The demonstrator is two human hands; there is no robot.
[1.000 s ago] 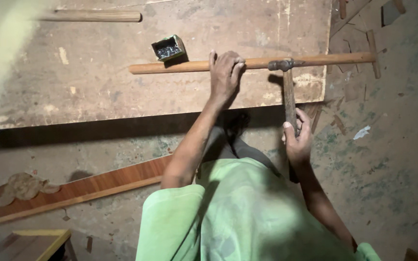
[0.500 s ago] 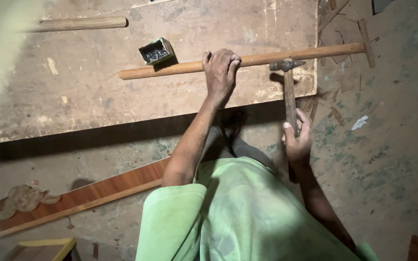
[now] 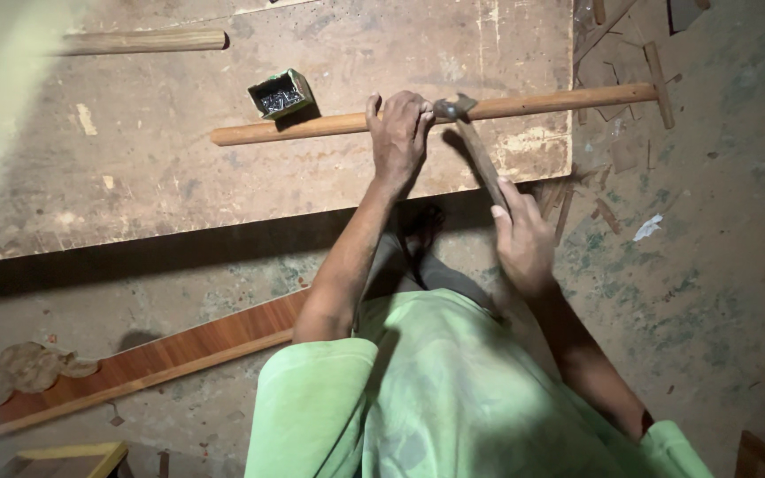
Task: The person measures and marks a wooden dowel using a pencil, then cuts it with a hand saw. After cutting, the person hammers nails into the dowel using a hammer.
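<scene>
A worn board (image 3: 223, 177) lies under the left hand (image 3: 397, 133), which presses down on a long wooden rod (image 3: 312, 127) lying across it. The right hand (image 3: 524, 243) grips a hammer (image 3: 475, 146) by its handle, head touching the rod just beside the left fingers. A small box of nails (image 3: 281, 93) sits beyond the left hand, against the rod.

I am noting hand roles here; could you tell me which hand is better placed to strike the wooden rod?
Probably the right hand: it grips the hammer, whose head sits at the wooden rod. The left hand presses the rod down.
</scene>
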